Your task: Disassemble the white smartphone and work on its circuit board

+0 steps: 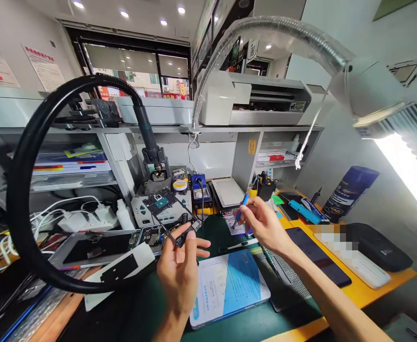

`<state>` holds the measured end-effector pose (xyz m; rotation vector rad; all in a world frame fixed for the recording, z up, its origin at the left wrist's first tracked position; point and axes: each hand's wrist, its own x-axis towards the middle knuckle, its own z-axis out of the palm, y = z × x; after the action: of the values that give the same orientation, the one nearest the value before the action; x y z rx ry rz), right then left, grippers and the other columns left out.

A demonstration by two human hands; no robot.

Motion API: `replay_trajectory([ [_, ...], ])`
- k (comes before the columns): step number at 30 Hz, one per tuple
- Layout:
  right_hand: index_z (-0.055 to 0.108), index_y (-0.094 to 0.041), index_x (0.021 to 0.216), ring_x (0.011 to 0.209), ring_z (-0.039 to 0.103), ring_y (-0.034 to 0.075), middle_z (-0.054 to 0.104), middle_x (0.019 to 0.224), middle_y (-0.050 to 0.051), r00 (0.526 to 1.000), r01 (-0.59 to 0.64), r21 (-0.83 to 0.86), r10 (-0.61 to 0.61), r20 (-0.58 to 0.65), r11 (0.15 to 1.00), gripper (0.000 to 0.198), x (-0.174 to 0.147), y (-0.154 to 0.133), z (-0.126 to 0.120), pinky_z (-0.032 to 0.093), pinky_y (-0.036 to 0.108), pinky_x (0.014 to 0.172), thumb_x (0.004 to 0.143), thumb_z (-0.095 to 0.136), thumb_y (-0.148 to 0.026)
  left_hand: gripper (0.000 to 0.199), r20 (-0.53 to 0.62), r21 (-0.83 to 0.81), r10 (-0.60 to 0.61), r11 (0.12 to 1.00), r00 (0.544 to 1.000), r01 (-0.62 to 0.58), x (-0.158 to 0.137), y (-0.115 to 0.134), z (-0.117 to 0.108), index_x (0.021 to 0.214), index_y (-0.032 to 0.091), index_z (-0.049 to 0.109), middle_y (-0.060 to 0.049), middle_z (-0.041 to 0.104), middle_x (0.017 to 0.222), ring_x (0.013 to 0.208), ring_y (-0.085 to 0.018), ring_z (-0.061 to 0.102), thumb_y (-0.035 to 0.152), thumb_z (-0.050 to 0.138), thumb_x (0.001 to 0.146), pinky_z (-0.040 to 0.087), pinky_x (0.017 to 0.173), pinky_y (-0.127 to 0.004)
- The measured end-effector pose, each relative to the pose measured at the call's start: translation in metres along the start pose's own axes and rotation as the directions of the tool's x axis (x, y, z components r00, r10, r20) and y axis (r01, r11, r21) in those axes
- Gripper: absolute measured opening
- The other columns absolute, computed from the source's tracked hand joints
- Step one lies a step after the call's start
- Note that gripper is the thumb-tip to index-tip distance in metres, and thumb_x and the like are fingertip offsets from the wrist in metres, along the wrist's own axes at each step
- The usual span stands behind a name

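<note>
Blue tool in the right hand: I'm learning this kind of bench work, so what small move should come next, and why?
Probably carry the blue tool across to the black frame: the right hand holds the tool tip-down over the small sheet, while the left hand holds the frame up, apart from the tool.

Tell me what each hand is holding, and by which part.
The left hand holds a black device frame by its near end; the right hand holds a slim blue tool by its upper part.
</note>
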<state>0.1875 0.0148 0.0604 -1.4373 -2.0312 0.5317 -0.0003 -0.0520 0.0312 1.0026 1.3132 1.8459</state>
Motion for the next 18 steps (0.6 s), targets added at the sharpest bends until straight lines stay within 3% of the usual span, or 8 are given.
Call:
replay_trajectory([
  [1,0.05,-0.023,0.111,0.078,0.07,0.019,0.071,0.108,0.01,0.993,0.041,0.312,-0.005,-0.116,0.949,0.032,-0.006,-0.005,0.0,0.057,0.033,0.069,0.106,0.026,-0.044,0.041,0.015,0.003,-0.002,1.0,1.0,0.002,-0.001,0.0,0.001,0.117,0.014,0.061,-0.003,0.074,0.068,0.052,-0.018,0.069,0.046,0.062,0.09,0.058,0.056,-0.03],
  [3,0.048,-0.025,0.106,0.075,0.072,0.019,0.072,0.104,0.007,0.971,0.14,0.729,0.052,-0.235,0.67,0.022,-0.017,-0.016,0.005,0.058,0.038,0.074,0.098,0.053,-0.044,0.043,0.028,0.008,-0.008,1.0,1.0,0.007,-0.004,-0.001,0.001,0.119,0.014,0.062,-0.004,0.074,0.069,0.052,-0.018,0.069,0.047,0.062,0.09,0.058,0.057,-0.03],
  [5,0.051,-0.025,0.103,0.074,0.073,0.019,0.073,0.101,0.005,0.959,0.197,0.869,0.093,-0.266,0.453,0.024,-0.026,-0.026,0.015,0.059,0.04,0.078,0.091,0.068,-0.036,0.043,0.023,0.001,-0.008,1.0,1.0,0.008,-0.005,-0.003,0.002,0.119,0.014,0.063,-0.004,0.075,0.07,0.052,-0.017,0.068,0.046,0.063,0.09,0.058,0.057,-0.029],
  [7,0.056,-0.023,0.101,0.075,0.073,0.019,0.073,0.1,0.005,0.959,0.211,0.909,0.104,-0.264,0.358,0.02,-0.031,-0.035,0.027,0.06,0.037,0.074,0.09,0.071,-0.031,0.044,0.023,-0.025,-0.003,1.0,1.0,0.004,-0.005,-0.004,0.001,0.118,0.013,0.063,-0.004,0.075,0.068,0.052,-0.018,0.069,0.046,0.064,0.09,0.059,0.056,-0.029],
  [10,0.063,-0.022,0.102,0.072,0.073,0.017,0.073,0.099,0.005,0.942,0.243,0.897,0.128,-0.309,0.37,0.013,-0.031,-0.044,0.04,0.061,0.034,0.071,0.091,0.069,-0.028,0.045,0.009,-0.064,-0.008,0.998,1.0,0.008,-0.004,-0.006,0.001,0.115,0.013,0.063,-0.004,0.074,0.066,0.056,-0.02,0.071,0.048,0.066,0.088,0.059,0.053,-0.029],
  [18,0.065,-0.027,0.095,0.085,0.073,0.018,0.074,0.096,0.004,0.821,0.444,0.674,0.033,-0.57,0.59,0.007,-0.035,-0.052,0.059,0.062,0.031,0.075,0.095,0.062,-0.02,0.045,-0.097,-0.024,-0.03,0.999,0.995,0.028,-0.002,-0.012,-0.001,0.105,0.015,0.07,-0.004,0.073,0.059,0.048,-0.023,0.069,0.054,0.07,0.082,0.058,0.045,-0.031],
])
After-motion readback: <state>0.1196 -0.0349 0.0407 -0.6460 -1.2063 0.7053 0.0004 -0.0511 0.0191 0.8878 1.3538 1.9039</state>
